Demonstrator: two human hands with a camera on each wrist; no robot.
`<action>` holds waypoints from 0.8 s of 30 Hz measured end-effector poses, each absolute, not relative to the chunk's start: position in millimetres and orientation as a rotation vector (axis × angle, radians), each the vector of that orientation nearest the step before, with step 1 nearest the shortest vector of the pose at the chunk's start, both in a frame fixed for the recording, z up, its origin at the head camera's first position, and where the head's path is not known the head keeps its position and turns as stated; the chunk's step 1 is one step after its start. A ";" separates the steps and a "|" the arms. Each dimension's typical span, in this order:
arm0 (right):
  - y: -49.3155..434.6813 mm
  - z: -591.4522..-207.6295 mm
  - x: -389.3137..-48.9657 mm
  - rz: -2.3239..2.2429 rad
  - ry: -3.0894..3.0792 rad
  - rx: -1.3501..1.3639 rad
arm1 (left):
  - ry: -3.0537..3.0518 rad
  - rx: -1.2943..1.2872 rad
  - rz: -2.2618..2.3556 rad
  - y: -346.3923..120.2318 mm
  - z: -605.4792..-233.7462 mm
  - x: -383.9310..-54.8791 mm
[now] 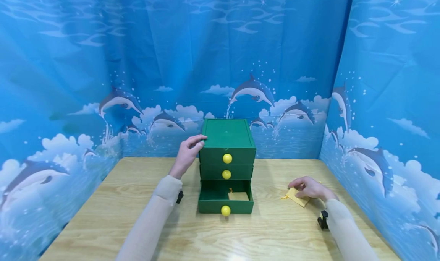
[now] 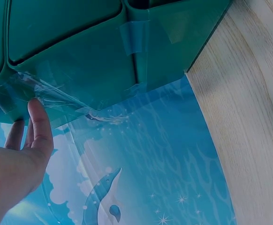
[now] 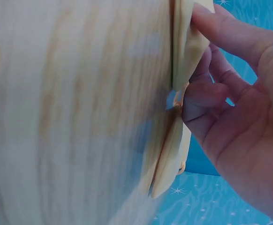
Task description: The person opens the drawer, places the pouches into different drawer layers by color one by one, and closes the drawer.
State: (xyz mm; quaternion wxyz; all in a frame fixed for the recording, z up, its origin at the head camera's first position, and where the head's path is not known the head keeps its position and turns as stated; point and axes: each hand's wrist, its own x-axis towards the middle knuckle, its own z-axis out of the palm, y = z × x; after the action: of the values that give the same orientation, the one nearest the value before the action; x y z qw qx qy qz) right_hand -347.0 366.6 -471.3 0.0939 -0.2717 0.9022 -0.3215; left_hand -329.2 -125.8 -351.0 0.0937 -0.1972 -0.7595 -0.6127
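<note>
A green three-drawer box with yellow round knobs stands on the table, its bottom drawer pulled out. Inside that drawer lies a pale yellow pouch with an orange-yellow cord. My left hand rests its fingertips on the box's upper left edge; the left wrist view shows the fingers against its taped side. To the right of the box, my right hand pinches a yellow drawstring pouch between thumb and fingers. Another pouch lies beside it on the table in the right wrist view.
The wooden table reaches back to a blue curtain printed with dolphins, which also hangs along both sides. The upper two drawers, with their knobs, are closed. Dark wrist devices sit at both sleeves.
</note>
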 end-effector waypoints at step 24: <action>346.0 -462.5 -345.7 -1.142 2.642 -0.522 | -2.214 -0.573 -1.803 -128.8 -375.9 -354.1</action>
State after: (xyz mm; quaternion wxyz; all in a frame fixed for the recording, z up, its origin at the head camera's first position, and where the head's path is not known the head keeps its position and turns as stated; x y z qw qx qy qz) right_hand -345.7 346.0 -462.5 0.1080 -0.1773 0.8980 -0.3880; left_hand -354.1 -128.8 -375.9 0.1144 -0.1954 -0.7553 -0.6150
